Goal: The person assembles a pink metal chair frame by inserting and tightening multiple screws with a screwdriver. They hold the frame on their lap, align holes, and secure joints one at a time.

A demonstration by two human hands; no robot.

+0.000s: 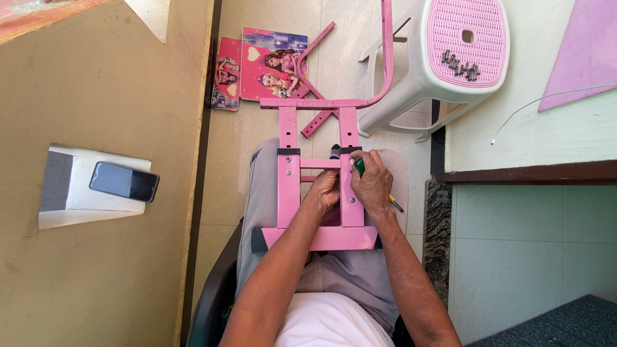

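Right hand (373, 183) closed around a green-handled screwdriver (360, 167), held against the right-hand upright of the pink metal frame (288, 193), close to the short crossbar. Left hand (326, 191) tucked between the 2 uprights, fingers curled out of sight behind the bar; cannot tell what, if anything, they pinch. Frame resting across the lap, bottom rail nearest the body, curved tube reaching away over the floor.

Likely trouble: the frame has only the thighs for support, so hard pressure on the tool could rock it. A slipping tip could jab the fingers just beside it. A dropped fastener could roll off the lap onto the tiles.

Spare screws (461, 64) well apart, on the seat of the pink-and-white stool (411, 96). Smartphone (124, 181) on the white ledge (64, 212) at left. Pink picture panels (270, 64) flat on the floor beyond.
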